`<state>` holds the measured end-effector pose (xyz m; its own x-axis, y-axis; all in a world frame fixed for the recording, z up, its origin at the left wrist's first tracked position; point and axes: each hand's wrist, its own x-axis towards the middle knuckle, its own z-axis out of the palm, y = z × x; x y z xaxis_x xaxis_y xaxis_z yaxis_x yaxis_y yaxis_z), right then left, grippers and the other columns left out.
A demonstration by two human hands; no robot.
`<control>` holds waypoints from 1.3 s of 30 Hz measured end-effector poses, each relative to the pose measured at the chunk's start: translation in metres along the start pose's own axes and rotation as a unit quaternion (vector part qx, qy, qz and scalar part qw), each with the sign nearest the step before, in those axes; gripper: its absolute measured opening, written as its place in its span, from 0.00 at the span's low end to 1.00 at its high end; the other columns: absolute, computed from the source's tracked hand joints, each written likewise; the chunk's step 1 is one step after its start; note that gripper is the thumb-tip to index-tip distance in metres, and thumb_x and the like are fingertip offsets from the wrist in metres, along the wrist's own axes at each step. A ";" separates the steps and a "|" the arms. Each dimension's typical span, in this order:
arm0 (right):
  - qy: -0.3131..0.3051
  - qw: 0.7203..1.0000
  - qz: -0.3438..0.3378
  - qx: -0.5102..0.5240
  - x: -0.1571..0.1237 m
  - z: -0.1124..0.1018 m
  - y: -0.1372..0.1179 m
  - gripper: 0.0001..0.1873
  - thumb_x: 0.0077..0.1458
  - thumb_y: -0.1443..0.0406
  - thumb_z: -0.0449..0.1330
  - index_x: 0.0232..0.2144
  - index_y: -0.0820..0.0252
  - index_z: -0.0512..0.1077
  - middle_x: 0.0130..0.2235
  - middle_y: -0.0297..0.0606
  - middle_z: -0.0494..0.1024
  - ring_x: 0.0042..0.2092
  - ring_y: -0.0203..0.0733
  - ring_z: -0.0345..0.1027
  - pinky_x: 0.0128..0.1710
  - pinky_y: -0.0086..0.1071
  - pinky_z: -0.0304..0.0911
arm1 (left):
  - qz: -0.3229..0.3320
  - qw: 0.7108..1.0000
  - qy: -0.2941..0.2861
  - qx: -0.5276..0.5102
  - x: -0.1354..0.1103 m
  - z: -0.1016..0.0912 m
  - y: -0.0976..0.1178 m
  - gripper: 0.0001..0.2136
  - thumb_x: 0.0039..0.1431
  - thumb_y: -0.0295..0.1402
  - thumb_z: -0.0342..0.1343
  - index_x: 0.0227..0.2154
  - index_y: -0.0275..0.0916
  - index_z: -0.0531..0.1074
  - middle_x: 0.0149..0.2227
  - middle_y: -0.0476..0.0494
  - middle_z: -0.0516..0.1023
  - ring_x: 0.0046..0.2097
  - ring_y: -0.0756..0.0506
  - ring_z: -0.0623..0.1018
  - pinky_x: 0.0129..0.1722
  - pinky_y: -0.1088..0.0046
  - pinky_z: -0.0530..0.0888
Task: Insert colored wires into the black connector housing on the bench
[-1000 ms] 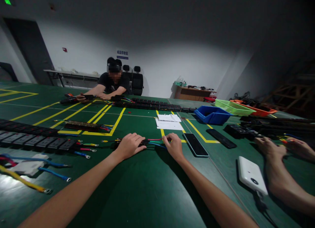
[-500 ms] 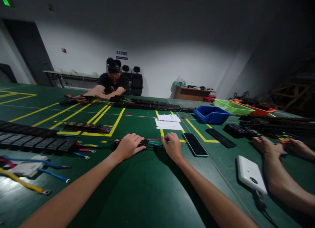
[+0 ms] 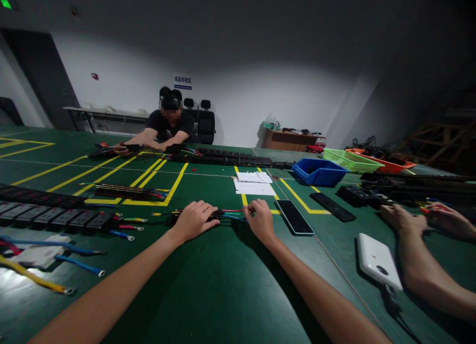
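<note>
My left hand (image 3: pixel 194 220) lies palm down on a black power strip (image 3: pixel 214 215) in the middle of the green table (image 3: pixel 223 284), fingers curled over it. Red, green and blue wires (image 3: pixel 232 213) run out of the strip's right end. My right hand (image 3: pixel 261 220) is closed in a pinch on those wires. A black phone (image 3: pixel 294 217) lies just right of my right hand.
A row of black power strips (image 3: pixel 44 215) with coloured leads lies at left. White papers (image 3: pixel 255 184), a blue bin (image 3: pixel 319 171), green and orange trays (image 3: pixel 351 160) sit farther back. A white phone (image 3: pixel 378 261) and a co-worker's hands (image 3: pixel 403 220) are at right. Another person (image 3: pixel 167 126) works across the table.
My right hand has slid a little left along the wires, toward the strip. My left hand stays on the strip.
</note>
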<state>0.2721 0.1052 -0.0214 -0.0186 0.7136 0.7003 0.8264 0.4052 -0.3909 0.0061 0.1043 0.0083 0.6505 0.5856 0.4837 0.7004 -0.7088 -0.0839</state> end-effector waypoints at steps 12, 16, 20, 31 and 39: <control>0.010 1.000 -0.011 -0.005 0.000 0.002 0.002 0.15 0.62 0.64 0.56 0.23 0.54 0.60 0.28 0.34 0.67 0.34 0.42 0.59 0.34 0.34 0.53 | 0.005 1.000 0.008 0.006 0.000 0.003 -0.001 0.19 0.67 0.46 0.54 0.51 0.36 0.74 0.44 0.39 0.79 0.44 0.41 0.76 0.42 0.63 0.70; 0.009 1.000 -0.011 -0.003 -0.001 0.002 0.002 0.16 0.62 0.65 0.56 0.23 0.55 0.59 0.28 0.34 0.67 0.34 0.42 0.59 0.34 0.34 0.52 | 0.004 1.000 0.010 0.004 0.000 0.003 -0.001 0.19 0.67 0.46 0.54 0.51 0.37 0.74 0.45 0.39 0.79 0.44 0.41 0.76 0.42 0.64 0.71; 0.006 1.000 -0.009 -0.003 0.000 0.002 0.002 0.15 0.62 0.65 0.56 0.23 0.55 0.60 0.28 0.34 0.67 0.34 0.42 0.59 0.33 0.34 0.52 | 0.001 1.000 0.004 0.005 0.000 0.002 -0.001 0.19 0.67 0.45 0.54 0.51 0.36 0.74 0.45 0.39 0.79 0.44 0.41 0.76 0.42 0.63 0.71; 0.003 1.000 -0.005 0.009 0.000 0.002 0.003 0.16 0.61 0.65 0.57 0.22 0.55 0.60 0.28 0.34 0.67 0.33 0.41 0.59 0.32 0.33 0.52 | 0.001 1.000 0.001 0.006 0.000 0.000 0.000 0.19 0.67 0.45 0.53 0.51 0.36 0.73 0.45 0.39 0.79 0.44 0.41 0.76 0.42 0.63 0.71; 0.005 1.000 -0.010 0.002 0.000 0.003 0.004 0.16 0.61 0.65 0.56 0.22 0.55 0.60 0.28 0.34 0.67 0.33 0.41 0.59 0.33 0.34 0.52 | -0.002 1.000 -0.001 0.004 0.000 0.002 0.000 0.19 0.66 0.45 0.55 0.51 0.36 0.74 0.45 0.40 0.79 0.45 0.41 0.76 0.42 0.64 0.71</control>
<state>0.2736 0.1086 -0.0244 -0.0295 0.6998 0.7137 0.8240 0.4212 -0.3790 0.0065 0.1052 0.0071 0.6484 0.5891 0.4822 0.7052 -0.7034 -0.0890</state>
